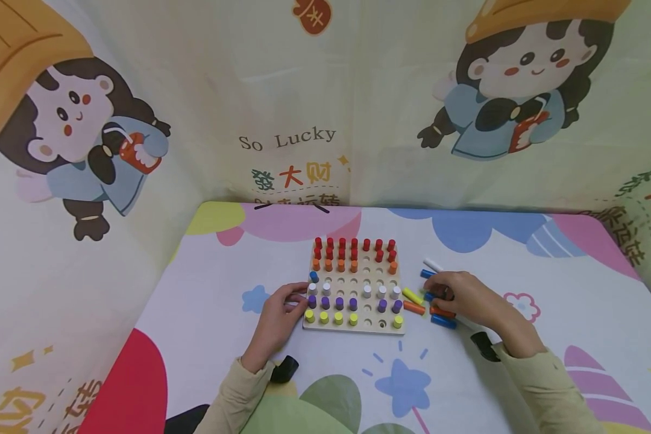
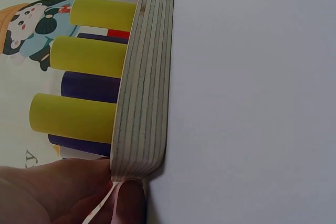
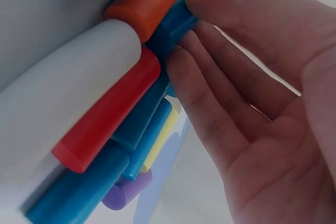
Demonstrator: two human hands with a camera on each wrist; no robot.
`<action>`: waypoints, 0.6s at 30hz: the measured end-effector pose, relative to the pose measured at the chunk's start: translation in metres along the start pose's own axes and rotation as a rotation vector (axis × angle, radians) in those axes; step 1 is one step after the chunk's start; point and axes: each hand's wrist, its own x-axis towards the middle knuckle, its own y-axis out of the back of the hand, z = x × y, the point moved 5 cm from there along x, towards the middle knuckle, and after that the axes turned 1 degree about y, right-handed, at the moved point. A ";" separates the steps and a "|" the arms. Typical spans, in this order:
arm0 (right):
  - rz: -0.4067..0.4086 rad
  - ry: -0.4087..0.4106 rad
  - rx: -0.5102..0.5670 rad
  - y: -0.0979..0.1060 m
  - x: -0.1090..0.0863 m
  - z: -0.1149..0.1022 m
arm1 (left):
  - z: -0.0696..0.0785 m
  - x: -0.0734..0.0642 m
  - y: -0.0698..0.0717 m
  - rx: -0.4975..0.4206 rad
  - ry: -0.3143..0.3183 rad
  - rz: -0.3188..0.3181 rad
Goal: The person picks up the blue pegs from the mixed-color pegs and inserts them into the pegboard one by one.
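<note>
A wooden pegboard lies on the table in the head view, with upright pegs in coloured rows. Red, orange, white, purple and yellow pegs stand there, plus one blue peg at the left edge. My left hand is at the board's left side; in the left wrist view its thumb and fingers grip a corner of the board's edge. Right of the board, my right hand is over loose pegs. In the right wrist view its thumb and fingers pinch a blue peg lying among the others.
Around the right hand lie loose pegs: a yellow peg, an orange peg, a blue peg and a white peg. A red peg and a purple peg show up close. A patterned cloth covers the table.
</note>
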 end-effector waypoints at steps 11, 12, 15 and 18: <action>0.033 0.062 -0.008 0.009 -0.002 -0.005 | 0.002 -0.001 0.001 0.003 -0.007 0.005; 0.035 0.062 -0.011 0.010 -0.002 -0.006 | 0.002 -0.001 0.001 0.002 -0.006 0.005; 0.040 0.071 -0.021 0.012 -0.002 -0.008 | 0.002 -0.001 0.001 0.002 -0.009 0.007; 0.053 0.088 -0.034 0.014 -0.003 -0.011 | 0.001 -0.001 0.001 0.001 -0.008 0.005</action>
